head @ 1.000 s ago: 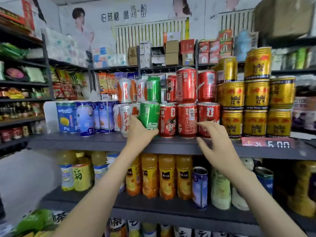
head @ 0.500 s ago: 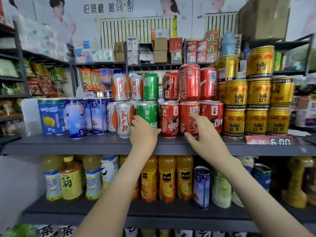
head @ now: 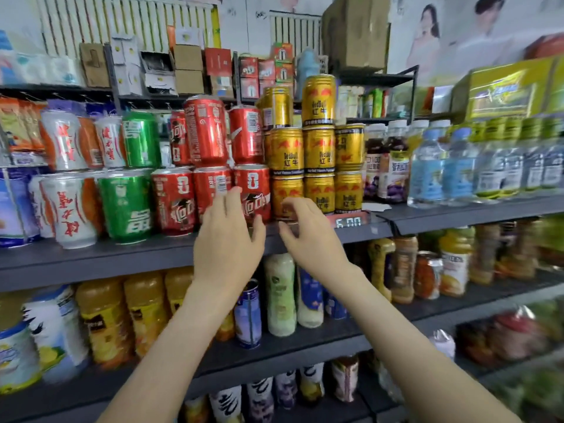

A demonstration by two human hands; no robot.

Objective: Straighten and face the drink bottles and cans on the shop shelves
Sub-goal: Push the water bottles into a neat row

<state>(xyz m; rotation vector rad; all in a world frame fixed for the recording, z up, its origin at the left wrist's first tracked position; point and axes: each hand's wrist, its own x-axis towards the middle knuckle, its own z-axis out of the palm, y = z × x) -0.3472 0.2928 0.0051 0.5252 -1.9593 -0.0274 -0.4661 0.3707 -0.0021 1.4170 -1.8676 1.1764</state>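
Stacked cans fill the grey top shelf: white-orange cans, green cans, red cola cans and gold Red Bull cans. My left hand is raised in front of the lower red cola cans, its fingers straight, fingertips at a can with its barcode facing out and at its right neighbour. My right hand hovers with loosely curved fingers before the bottom-left gold can. Whether either hand touches a can is unclear. Neither holds anything.
Water bottles and dark drink bottles stand to the right on the same level. A red price tag sits on the shelf edge. Below are orange juice bottles, a blue can and pale bottles. Boxes sit higher behind.
The view swung right. My left hand left the green can and moved right to the red cola cans. My right hand moved from the red cans to the gold cans.
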